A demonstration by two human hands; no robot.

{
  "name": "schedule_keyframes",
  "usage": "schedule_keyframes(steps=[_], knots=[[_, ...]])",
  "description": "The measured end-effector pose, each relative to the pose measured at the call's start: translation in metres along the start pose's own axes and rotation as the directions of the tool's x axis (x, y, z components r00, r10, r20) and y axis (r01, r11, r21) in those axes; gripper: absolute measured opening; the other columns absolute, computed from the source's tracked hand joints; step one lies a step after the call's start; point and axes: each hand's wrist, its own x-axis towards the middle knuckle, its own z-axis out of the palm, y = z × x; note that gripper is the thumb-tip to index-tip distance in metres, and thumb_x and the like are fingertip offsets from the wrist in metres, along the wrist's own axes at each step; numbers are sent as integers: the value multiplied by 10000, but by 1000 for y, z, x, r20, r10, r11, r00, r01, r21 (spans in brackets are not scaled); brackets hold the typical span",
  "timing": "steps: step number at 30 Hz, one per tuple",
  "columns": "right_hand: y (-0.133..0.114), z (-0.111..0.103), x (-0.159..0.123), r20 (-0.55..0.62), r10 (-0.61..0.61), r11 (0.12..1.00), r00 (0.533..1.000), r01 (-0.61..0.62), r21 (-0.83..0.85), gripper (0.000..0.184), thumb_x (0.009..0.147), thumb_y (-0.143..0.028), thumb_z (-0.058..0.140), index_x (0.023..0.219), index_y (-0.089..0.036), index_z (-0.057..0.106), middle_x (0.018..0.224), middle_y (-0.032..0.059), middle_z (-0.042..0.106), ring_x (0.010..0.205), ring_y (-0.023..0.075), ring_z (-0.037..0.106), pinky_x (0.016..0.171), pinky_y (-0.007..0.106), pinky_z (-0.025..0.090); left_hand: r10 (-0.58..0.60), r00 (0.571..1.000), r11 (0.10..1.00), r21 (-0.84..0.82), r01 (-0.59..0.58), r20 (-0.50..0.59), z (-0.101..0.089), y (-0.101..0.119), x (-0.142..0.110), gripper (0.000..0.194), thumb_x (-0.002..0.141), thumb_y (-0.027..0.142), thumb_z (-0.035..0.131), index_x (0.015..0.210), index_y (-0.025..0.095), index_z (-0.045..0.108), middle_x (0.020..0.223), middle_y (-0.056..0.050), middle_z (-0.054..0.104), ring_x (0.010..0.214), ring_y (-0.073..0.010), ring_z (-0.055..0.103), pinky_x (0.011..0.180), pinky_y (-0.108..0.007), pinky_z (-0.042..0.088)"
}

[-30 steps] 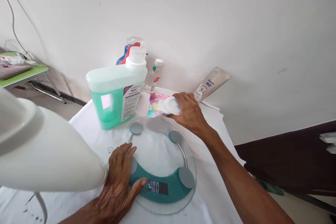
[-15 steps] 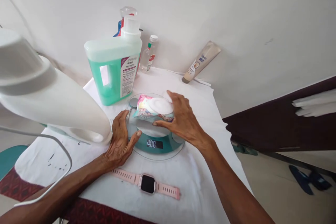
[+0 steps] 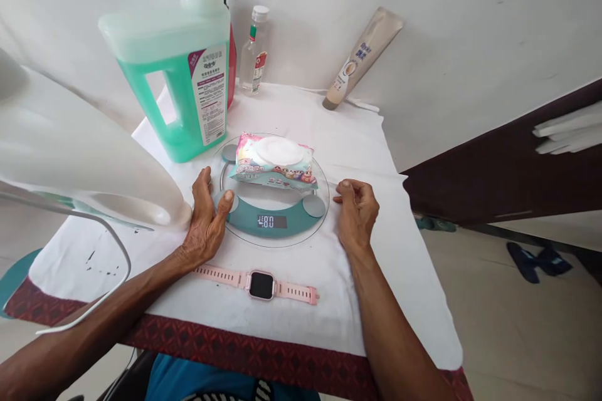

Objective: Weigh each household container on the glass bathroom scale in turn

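Observation:
A pack of wet wipes (image 3: 273, 163) with a white oval lid lies on the round glass scale (image 3: 263, 241), towards its back. The scale has a teal curved band with a lit display (image 3: 271, 222), whose digits I cannot read surely. My left hand (image 3: 207, 216) rests at the scale's left edge, fingers stretched and thumb apart, holding nothing. To the right of the scale, my right hand (image 3: 358, 210) is on the white cloth with its fingers curled in and nothing visible in them. A pink smartwatch (image 3: 261, 285) lies flat in front of the scale.
A large white appliance (image 3: 94, 156) with a cord (image 3: 123, 250) leans in at the left. Behind stand a green liquid jug (image 3: 174, 75), a small clear bottle (image 3: 253, 62) and a beige tube (image 3: 362, 59) leaning on the wall. Dark slippers (image 3: 538, 260) lie on the floor.
My right hand has let go of the wipes pack and moved right, off the scale. The pack now sits on the scale and the display digits differ. The view has tilted down.

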Motion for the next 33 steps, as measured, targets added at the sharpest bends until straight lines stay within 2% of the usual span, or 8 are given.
schedule_keyframes(steps=[12,16,19,21,24,27,29,33], knots=[[-10,-1,0,44,26,996,999,-22,-84,514,865,-688,631,1002,-193,661,1022,69,705,816,208,661,820,417,557,24,1000,1000,17,-24,6,0,1,2,844,964,742,468,1600,226,261,1705,-193,211,1554,-384,327,1259,-640,297],[-23,-4,0,94,22,1000,995,-21,-16,515,904,-701,603,1033,-206,659,1108,87,690,1012,260,672,834,438,576,32,999,999,26,-32,14,0,2,2,845,960,752,462,1586,215,279,1694,-203,222,1543,-388,335,1251,-658,303],[-51,-5,1,194,-77,996,978,85,-36,540,890,-698,644,1185,-246,634,1309,104,651,1235,309,618,948,506,571,31,999,999,26,-31,8,0,2,1,811,968,737,466,1581,235,291,1696,-186,227,1547,-382,332,1258,-665,288],[-76,0,4,338,-182,973,923,219,-75,696,824,-693,736,1365,-294,554,1495,104,551,1385,331,526,1068,553,519,20,1000,999,25,-20,12,0,3,1,800,975,728,462,1586,242,287,1703,-176,216,1549,-381,332,1259,-660,292],[-105,21,13,564,-328,884,758,457,-99,1027,704,-684,852,1547,-320,391,1639,115,396,1507,362,386,1172,592,426,-13,1000,1000,29,13,15,0,4,0,807,975,728,461,1594,240,285,1711,-175,200,1535,-394,354,1246,-669,312],[-117,49,23,717,-367,770,593,626,-124,990,726,-621,870,1543,-282,427,1562,140,501,1431,380,469,1160,609,411,-35,999,999,24,34,7,0,3,0,823,963,734,475,1599,248,286,1716,-168,206,1531,-406,361,1241,-686,311],[-115,63,26,755,-353,715,553,679,-164,838,793,-542,849,1498,-271,487,1449,140,602,1308,374,565,1080,602,458,-54,999,998,9,54,6,0,2,0,827,957,733,484,1605,262,281,1719,-159,216,1531,-408,362,1238,-696,311],[-104,63,20,700,-432,698,568,702,-139,683,825,-464,846,1409,-283,541,1315,107,679,1207,348,622,1013,561,486,-66,998,998,-12,66,-9,2,1,-3,776,964,701,504,1604,315,296,1720,-128,236,1525,-403,379,1225,-712,323]])
